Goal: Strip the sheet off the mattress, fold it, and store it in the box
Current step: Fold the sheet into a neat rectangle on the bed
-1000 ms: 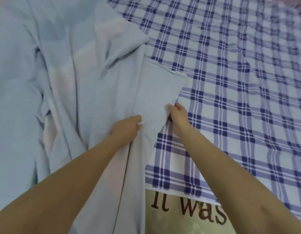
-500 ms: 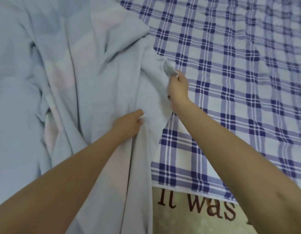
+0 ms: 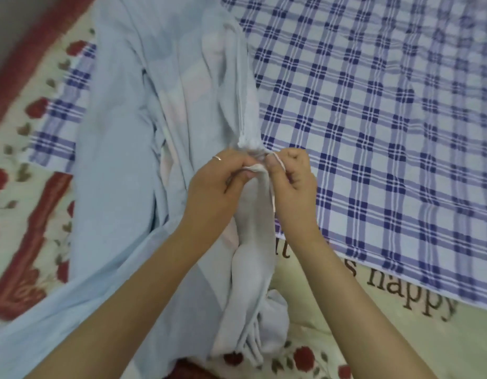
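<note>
Nearest us, at 6 o'clock, a bunched fold of the sheet (image 3: 250, 283) hangs between the two forearms, over a printed cover (image 3: 400, 305). At centre the left hand (image 3: 212, 192) and right hand (image 3: 294, 184) meet, knuckles almost touching. The left fingers (image 3: 236, 164) are curled and pinch a gathered corner of the sheet. The right fingers (image 3: 273, 166) pinch a thin white hem strip at the same corner.

Beyond the hands the sheet runs in loose creases toward 11 and 12 o'clock. It lies on a checked cloth (image 3: 373, 105) that fills 1 to 3 o'clock, and floral bedding (image 3: 23, 203) shows at 9 o'clock. No box is in view.

We judge the step to be the start of folding, with a corner and its hem being matched. The next move calls for bringing in the far corners and shaking the creases flat without loosening either pinch.
</note>
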Demonstrator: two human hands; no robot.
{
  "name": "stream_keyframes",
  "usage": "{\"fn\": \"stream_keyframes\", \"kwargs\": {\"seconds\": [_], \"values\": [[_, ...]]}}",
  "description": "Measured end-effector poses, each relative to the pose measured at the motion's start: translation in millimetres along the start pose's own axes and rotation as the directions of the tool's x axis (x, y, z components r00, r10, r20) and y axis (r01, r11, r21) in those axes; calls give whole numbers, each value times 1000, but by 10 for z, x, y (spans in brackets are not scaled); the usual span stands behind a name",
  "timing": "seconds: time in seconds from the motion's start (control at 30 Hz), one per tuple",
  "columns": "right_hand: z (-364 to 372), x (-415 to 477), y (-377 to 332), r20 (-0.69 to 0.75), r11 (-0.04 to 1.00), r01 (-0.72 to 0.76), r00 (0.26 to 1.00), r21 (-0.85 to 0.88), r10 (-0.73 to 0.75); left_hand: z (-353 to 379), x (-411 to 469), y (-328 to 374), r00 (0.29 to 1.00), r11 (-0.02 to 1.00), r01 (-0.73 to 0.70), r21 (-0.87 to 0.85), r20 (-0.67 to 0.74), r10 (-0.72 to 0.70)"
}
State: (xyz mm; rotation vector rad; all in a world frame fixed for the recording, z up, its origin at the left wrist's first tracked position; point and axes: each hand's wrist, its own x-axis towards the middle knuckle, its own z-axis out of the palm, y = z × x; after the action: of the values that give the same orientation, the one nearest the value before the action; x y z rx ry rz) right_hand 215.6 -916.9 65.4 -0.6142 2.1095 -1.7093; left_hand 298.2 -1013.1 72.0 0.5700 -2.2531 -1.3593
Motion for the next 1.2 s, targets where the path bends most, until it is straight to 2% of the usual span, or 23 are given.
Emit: {"fn": "stream_keyframes", "kwargs": {"seconds": [0.17,0.33,0.47,0.53,0.6,0.67,0.8,1.03,1.2], "values": [[-152,-620,-1009,31,991,127,991,37,-128,-374,-522,898,994,995,26,-94,-99,-35],[-332,-1305,-1854,138,995,72,987,65,-81,-832,-993,1806,982,991,-10,-132,-186,-15],[-357,-1740,-2294,73,996,36,996,78,-41,-1071,-1319,2292,979,984,6,-176,-199,-41],[-363,-1909,-2534,127,997,78,989,24,-81,-1230,-1479,2546,978,972,-16,-235,-205,-34],[-334,-2046,-2684,164,994,111,980,21,-113,-1366,-1530,2687,988,946,-3,-324,-147,-47],[-335,-2118,-2876,133,990,123,982,73,-131,-1520,-1521,2827,996,923,22,-385,-76,-56],[-447,-2113,-3360,156,968,241,956,73,-250,-1773,-1474,3205,995,916,-19,-400,-100,-22],[-702,-2070,-3885,236,915,400,894,-44,-380,-2004,-1462,3721,977,914,-145,-379,-199,73],[-723,-2088,-4060,229,895,440,880,-69,-415,-2045,-1463,3856,947,932,-182,-314,-310,80]]}}
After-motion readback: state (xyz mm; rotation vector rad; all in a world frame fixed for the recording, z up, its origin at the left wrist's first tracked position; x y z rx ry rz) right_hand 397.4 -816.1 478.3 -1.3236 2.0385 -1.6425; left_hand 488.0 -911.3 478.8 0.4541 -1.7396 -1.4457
